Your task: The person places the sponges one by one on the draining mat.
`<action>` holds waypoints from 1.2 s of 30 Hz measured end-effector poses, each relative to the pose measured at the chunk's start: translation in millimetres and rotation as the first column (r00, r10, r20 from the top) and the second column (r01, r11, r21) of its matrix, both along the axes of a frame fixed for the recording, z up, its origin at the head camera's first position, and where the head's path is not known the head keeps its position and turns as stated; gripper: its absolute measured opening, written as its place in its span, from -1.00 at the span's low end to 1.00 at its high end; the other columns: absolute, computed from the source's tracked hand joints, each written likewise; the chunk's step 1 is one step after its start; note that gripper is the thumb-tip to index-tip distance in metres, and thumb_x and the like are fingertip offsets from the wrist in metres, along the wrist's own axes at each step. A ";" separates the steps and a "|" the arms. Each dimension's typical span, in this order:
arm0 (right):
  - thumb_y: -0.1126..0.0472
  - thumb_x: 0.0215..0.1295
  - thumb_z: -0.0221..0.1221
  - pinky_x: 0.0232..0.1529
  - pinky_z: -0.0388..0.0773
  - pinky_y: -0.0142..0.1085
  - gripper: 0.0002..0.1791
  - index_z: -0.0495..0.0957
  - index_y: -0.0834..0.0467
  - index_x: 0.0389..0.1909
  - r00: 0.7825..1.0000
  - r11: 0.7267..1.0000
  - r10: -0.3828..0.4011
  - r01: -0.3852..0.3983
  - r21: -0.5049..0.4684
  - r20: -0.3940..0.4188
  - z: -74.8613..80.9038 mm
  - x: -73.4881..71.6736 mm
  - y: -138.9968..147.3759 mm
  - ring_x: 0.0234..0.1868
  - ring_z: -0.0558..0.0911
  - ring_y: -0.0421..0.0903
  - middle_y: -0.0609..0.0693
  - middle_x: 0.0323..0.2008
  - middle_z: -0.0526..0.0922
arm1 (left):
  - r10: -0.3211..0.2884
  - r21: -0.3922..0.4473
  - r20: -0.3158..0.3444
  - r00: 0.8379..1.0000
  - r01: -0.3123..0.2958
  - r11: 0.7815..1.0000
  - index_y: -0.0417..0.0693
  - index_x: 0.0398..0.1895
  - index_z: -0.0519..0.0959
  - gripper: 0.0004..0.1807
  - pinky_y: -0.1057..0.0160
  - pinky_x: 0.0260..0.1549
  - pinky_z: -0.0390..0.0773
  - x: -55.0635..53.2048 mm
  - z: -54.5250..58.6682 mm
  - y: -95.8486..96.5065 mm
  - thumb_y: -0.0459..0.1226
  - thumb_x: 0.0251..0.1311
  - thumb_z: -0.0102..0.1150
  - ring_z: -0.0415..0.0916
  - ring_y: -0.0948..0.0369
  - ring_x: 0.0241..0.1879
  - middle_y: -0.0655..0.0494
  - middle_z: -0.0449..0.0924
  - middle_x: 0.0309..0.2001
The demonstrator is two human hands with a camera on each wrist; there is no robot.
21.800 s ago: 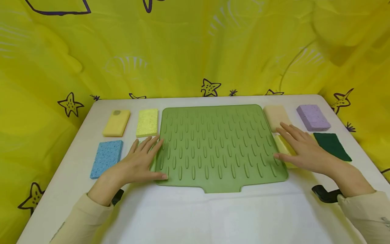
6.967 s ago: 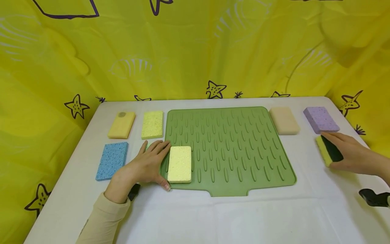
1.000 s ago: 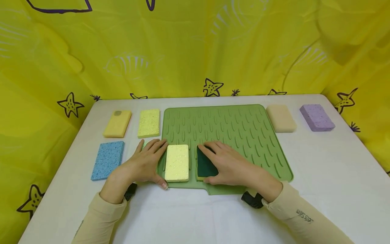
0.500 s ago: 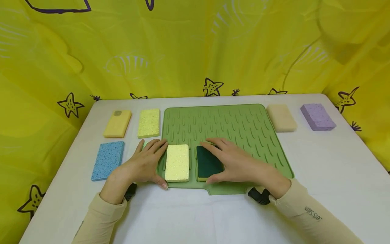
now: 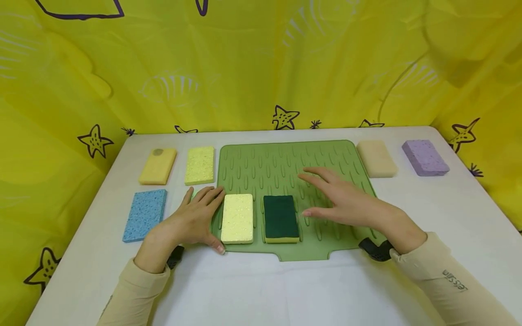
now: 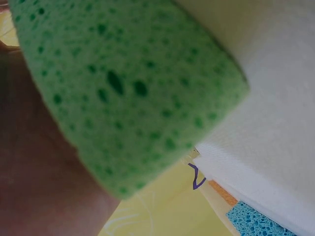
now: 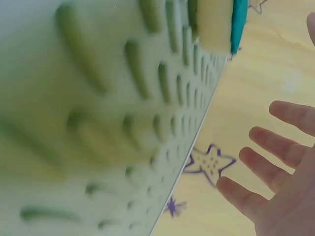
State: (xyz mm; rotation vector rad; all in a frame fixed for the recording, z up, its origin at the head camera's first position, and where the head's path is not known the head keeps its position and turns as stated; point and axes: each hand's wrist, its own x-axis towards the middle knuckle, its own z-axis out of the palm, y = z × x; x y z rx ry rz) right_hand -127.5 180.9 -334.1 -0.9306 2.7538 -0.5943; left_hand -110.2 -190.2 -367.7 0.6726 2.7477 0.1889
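One scouring sponge [image 5: 281, 217] is lying on the mat [image 5: 303, 254], the right hand [image 5: 348, 201] hovering wide above; at the mat's left edge, the splayed left hand [image 5: 189, 222] is half-masking a green sponge [image 6: 133, 98] the left-wrist view is revealing.

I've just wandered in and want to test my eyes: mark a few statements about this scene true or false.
The right hand holds nothing. True.
The pale yellow sponge and the dark-green-topped sponge lie on the green mat. True.
They touch each other. False: a gap separates them.
The left hand mostly hides a green sponge in the head view. True.
Every sponge lies on the mat. False: the blue sponge lies on the white tabletop.
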 end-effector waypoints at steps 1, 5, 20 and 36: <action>-0.36 0.22 0.19 0.38 0.26 0.24 -0.02 0.09 -0.03 0.54 1.000 1.000 -0.009 0.009 0.008 -0.014 0.9 -1.3 3.7 0.50 0.16 0.18 0.08 0.54 0.06 | -0.001 0.002 -0.001 1.000 0.001 1.000 -0.17 0.58 -0.02 0.56 -0.37 0.46 -0.30 0.0 0.1 0.2 0.40 -0.51 0.48 -0.16 -0.12 0.57 -0.08 -0.07 0.59; -0.30 0.23 0.24 0.38 0.29 0.19 -0.06 0.16 0.04 0.52 0.996 1.000 -0.026 0.027 0.015 -0.081 4.2 -5.3 16.3 0.47 0.21 0.16 0.11 0.51 0.13 | -0.002 0.006 -0.004 1.000 0.002 1.000 -0.17 0.58 -0.02 0.56 -0.37 0.46 -0.31 -0.1 -0.1 0.4 0.40 -0.51 0.48 -0.16 -0.12 0.57 -0.08 -0.07 0.59; -0.06 0.25 0.32 0.33 0.22 0.32 -0.14 0.20 0.12 0.48 0.982 0.998 -0.046 0.054 0.039 -0.183 6.6 -14.0 50.8 0.45 0.18 0.28 0.20 0.47 0.19 | 0.005 0.007 0.008 1.000 -0.005 1.000 -0.17 0.58 -0.03 0.56 -0.37 0.46 -0.31 0.6 -0.3 0.2 0.37 -0.51 0.50 -0.16 -0.13 0.57 -0.08 -0.08 0.59; 0.15 0.10 0.41 0.26 0.23 0.34 -0.11 0.24 0.26 0.43 0.966 0.996 -0.081 0.087 0.017 -0.244 7.1 -25.6 87.1 0.40 0.20 0.34 0.31 0.42 0.22 | 0.002 0.010 0.004 1.000 -0.002 1.000 -0.18 0.58 -0.03 0.56 -0.36 0.46 -0.31 -0.1 -0.8 0.2 0.39 -0.51 0.48 -0.17 -0.13 0.57 -0.07 -0.08 0.60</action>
